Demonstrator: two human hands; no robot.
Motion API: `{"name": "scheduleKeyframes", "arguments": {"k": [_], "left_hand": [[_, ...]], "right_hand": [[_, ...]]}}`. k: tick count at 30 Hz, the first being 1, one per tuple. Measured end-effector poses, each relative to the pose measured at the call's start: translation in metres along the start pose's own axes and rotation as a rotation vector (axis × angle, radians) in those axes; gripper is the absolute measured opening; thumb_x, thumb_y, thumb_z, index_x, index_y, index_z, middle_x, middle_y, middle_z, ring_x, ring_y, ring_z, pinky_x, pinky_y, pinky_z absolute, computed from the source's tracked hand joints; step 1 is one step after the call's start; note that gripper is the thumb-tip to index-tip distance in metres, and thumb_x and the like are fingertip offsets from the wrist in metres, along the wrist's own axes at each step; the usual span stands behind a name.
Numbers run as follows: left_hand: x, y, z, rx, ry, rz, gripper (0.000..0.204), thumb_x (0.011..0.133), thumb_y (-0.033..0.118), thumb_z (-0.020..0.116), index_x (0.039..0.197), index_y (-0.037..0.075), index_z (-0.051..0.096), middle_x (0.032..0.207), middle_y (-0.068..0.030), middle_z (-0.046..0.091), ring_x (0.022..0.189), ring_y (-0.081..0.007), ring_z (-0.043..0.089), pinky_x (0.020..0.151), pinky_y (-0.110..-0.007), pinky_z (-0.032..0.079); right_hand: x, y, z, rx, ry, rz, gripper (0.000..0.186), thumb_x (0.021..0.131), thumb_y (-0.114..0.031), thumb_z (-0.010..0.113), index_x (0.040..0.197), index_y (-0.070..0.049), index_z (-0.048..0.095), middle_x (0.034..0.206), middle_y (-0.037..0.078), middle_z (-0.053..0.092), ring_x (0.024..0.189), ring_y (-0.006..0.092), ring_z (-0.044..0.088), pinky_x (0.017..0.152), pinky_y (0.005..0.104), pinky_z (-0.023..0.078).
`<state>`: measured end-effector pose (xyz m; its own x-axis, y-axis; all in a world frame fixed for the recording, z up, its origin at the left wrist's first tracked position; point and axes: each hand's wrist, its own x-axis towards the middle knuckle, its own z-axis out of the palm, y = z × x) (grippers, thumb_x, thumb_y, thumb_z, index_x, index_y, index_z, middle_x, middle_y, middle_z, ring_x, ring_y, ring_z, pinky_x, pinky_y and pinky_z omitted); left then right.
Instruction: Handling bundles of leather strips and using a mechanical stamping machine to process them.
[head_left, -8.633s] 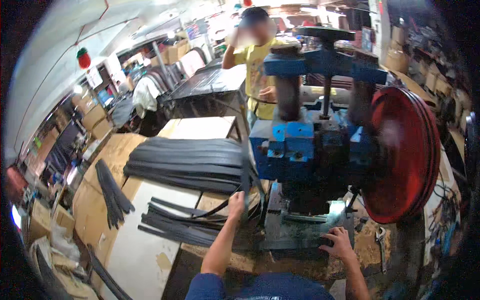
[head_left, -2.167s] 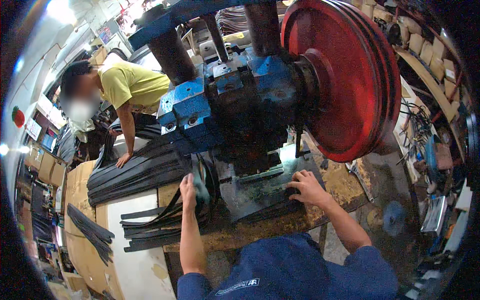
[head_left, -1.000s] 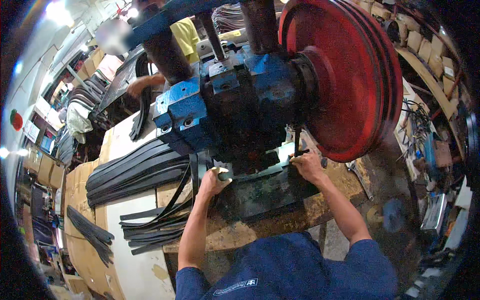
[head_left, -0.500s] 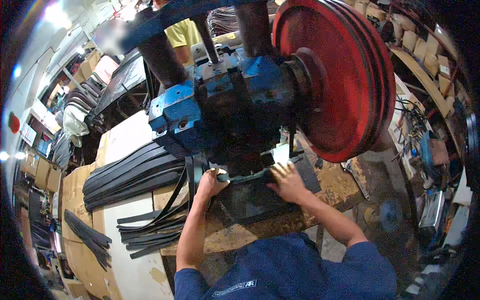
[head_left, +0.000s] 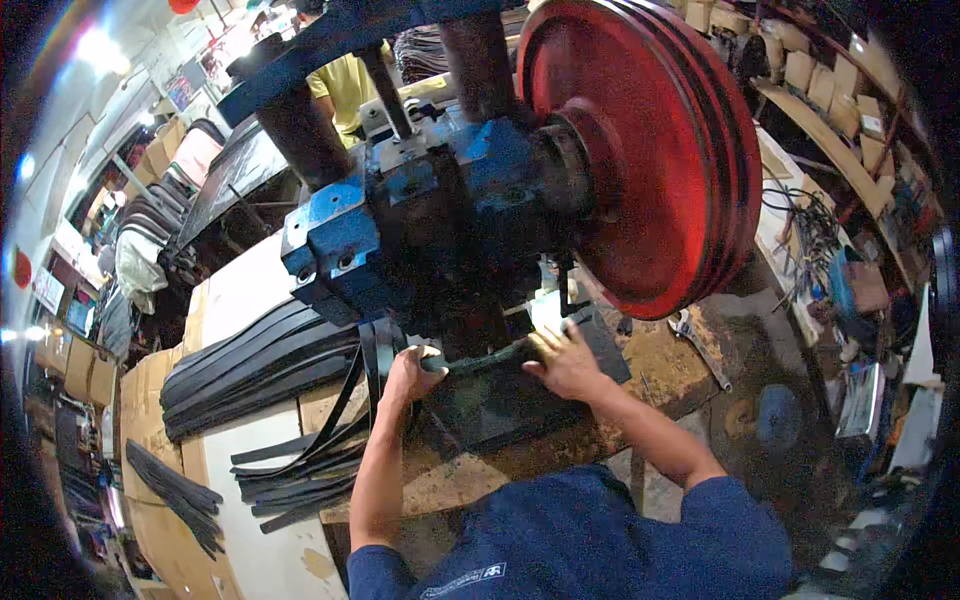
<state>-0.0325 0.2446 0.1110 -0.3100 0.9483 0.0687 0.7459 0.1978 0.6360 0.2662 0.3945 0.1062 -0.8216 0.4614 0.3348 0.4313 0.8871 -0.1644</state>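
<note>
A large blue press machine [head_left: 335, 225] with a red flywheel [head_left: 640, 160] stands before me. At the left of its front edge is my left hand [head_left: 408, 374], its fingers curled beside black strips [head_left: 372, 350] that hang down there. What lies inside that grip is hidden. Further right, my right hand [head_left: 568, 364] has its fingers stretched out over the edge of the dark press bed [head_left: 500, 400], near a bright white patch under the machine. Nothing shows in its fingers.
Long black strips are piled [head_left: 260, 360] on cardboard at the left, with a looser bunch [head_left: 300, 470] nearer and a small bundle [head_left: 175, 490] further left. A wrench [head_left: 705, 350] lies on the worn wooden bench at right. Behind the machine stands a person in a yellow shirt [head_left: 345, 85].
The whole view has shifted slightly, moving the machine left and up in the picture. My right hand remains at the bed's edge with fingers spread; my left stays curled at the left side.
</note>
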Motion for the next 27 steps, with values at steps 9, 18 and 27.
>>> {"name": "scheduleKeyframes", "arguments": {"k": [9,18,27], "left_hand": [[0.001,-0.005,0.003,0.047,0.043,0.067,0.041,0.065,0.027,0.081,0.097,0.005,0.067,0.088,-0.0178,0.068,0.084,-0.0335,0.066,0.074,-0.04,0.052],[0.003,-0.021,0.007,0.048,0.081,-0.016,0.04,0.067,0.026,0.081,0.098,0.004,0.067,0.088,-0.0182,0.067,0.085,-0.0327,0.066,0.075,-0.039,0.052],[0.001,-0.008,-0.012,-0.07,-0.087,-0.039,0.041,0.067,0.021,0.081,0.101,0.005,0.064,0.094,-0.0184,0.068,0.091,-0.0341,0.066,0.077,-0.038,0.052]], "right_hand": [[0.011,0.033,-0.058,1.555,0.152,0.621,0.052,0.095,-0.049,0.046,0.126,-0.008,0.054,0.11,0.008,0.061,0.104,0.0242,0.056,0.094,0.0433,0.043],[0.017,0.048,-0.039,1.853,0.413,0.29,0.088,0.094,-0.069,0.016,0.074,-0.004,0.07,0.06,0.007,0.048,0.067,0.0261,0.056,0.078,0.0391,0.045],[-0.018,0.047,0.0,0.749,-0.018,0.493,0.094,0.094,-0.068,0.006,0.069,-0.003,0.069,0.067,0.013,0.06,0.074,0.0293,0.061,0.078,0.0384,0.045]]}}
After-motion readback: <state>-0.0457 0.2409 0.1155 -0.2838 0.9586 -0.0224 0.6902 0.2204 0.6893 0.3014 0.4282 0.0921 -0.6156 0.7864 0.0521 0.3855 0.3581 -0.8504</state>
